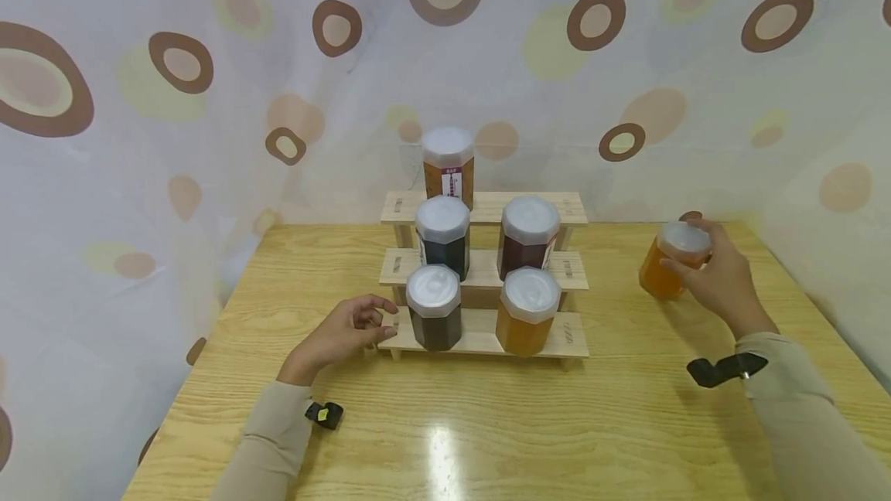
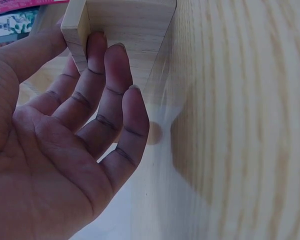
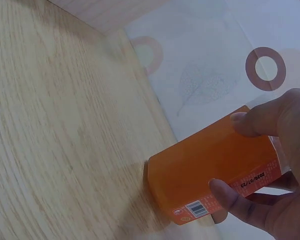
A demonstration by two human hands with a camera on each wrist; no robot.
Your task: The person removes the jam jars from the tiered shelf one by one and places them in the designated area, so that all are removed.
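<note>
At the table's right side, my right hand [image 1: 720, 277] grips an orange jar [image 1: 661, 273] with a white lid. Its thumb and fingers press opposite sides near the lid. The jar leans in the head view; its base is right at the tabletop in the right wrist view, where the label [image 3: 195, 207] shows a barcode. My left hand [image 1: 351, 327] is at the left end of a three-step wooden rack [image 1: 476, 328]. Thumb and curled fingers straddle the end of the lowest board [image 2: 76, 30] in the left wrist view.
The bottom step bears a dark jar [image 1: 435, 323] and an amber jar [image 1: 525, 331]. On the middle step stand a dark jar [image 1: 445, 250] and a deep red jar [image 1: 525, 253]. A labelled amber jar [image 1: 448, 176] tops the rack. A patterned curtain [image 1: 515, 91] hangs behind the table [image 1: 390, 424].
</note>
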